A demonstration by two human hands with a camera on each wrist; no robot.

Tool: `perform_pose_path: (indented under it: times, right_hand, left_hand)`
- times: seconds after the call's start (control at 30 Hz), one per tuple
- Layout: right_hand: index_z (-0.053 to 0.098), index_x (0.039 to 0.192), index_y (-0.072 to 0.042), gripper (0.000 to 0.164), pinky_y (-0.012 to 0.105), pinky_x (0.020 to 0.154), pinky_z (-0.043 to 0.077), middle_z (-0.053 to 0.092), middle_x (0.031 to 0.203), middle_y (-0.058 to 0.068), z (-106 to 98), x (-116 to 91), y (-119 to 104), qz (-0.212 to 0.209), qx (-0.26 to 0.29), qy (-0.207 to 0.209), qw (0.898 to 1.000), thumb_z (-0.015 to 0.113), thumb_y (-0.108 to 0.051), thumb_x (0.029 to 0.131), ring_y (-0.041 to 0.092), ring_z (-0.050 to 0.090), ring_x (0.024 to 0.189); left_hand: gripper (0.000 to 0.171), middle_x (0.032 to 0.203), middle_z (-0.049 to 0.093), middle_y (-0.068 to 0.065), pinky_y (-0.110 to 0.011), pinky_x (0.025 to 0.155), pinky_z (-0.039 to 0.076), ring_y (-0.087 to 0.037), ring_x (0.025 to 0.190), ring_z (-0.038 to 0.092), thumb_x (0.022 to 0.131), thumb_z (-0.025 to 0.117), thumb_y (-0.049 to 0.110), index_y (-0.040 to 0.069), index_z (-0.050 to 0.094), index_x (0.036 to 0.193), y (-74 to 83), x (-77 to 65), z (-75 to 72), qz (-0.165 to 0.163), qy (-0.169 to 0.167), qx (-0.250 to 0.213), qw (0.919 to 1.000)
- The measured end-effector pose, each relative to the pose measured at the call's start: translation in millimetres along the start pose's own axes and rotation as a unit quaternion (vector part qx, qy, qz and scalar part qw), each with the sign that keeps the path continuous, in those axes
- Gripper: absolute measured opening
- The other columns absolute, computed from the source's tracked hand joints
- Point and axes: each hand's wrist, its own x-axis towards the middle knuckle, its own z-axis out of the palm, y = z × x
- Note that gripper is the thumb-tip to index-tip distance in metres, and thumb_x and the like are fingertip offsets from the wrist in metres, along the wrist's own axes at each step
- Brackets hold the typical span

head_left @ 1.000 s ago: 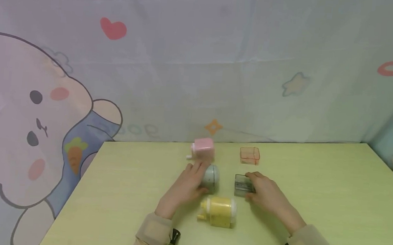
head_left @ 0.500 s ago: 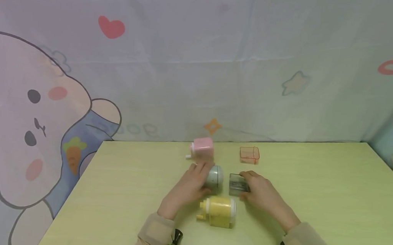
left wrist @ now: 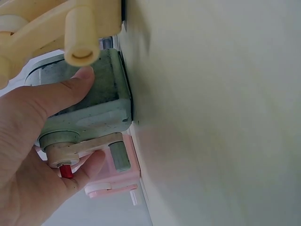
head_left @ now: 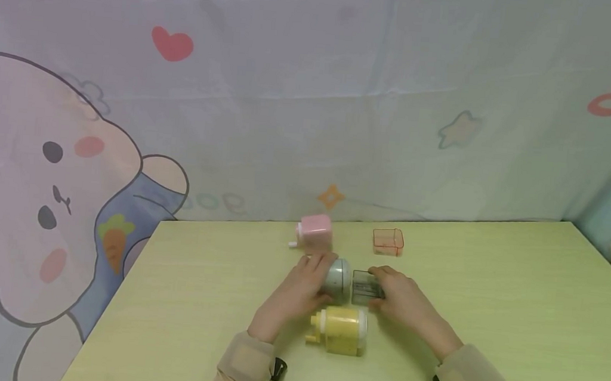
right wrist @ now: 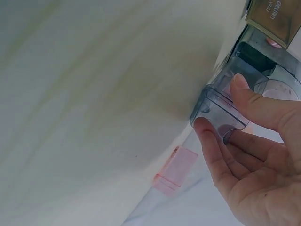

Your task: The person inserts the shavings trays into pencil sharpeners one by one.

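Observation:
My left hand grips a grey-green hand-crank pencil sharpener lying on the table. In the left wrist view, the thumb presses one side of that sharpener, and its crank with a red tip points toward the palm. My right hand pinches a clear smoky shavings drawer between thumb and fingers. In the right wrist view the drawer lies right against the sharpener's open end; whether its edge is inside, I cannot tell. Nearer to me, a yellow crank sharpener sits close to both hands.
Behind my left hand stands a pink crank sharpener. A clear orange-pink drawer lies to its right, near the back of the pale green table. A printed cloth hangs behind the table's back edge.
My right hand has moved left with the smoky drawer, and my left hand has shifted slightly right with the grey-green sharpener. The gap between the two has narrowed to almost nothing.

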Motion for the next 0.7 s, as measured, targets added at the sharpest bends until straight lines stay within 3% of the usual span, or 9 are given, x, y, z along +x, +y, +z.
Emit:
perform_pose_path:
  times: [0.43,0.7]
  right_hand:
    - [0.051,0.117,0.008,0.055,0.051,0.081,0.049,0.058,0.114,0.024,2.9,2.9,-1.1,-0.003,0.001,-0.003,1.000,0.072,-0.008,0.069,0.035,0.054,0.098]
    - [0.051,0.117,0.007,0.054,0.051,0.082,0.049,0.058,0.115,0.024,2.5,3.0,-2.3,-0.007,0.006,-0.002,1.000,0.072,-0.007,0.069,0.035,0.053,0.099]
  left_hand:
    - [0.082,0.133,0.043,-0.009,-0.042,0.098,0.040,-0.026,0.118,0.037,0.068,0.075,0.020,0.008,0.030,0.136,3.3,2.0,2.8,0.004,-0.001,-0.003,1.0000]
    - [0.082,0.128,0.046,-0.008,-0.039,0.096,0.042,-0.025,0.113,0.040,0.068,0.076,0.021,0.009,0.030,0.135,6.0,4.9,2.5,0.016,0.002,-0.001,0.9999]
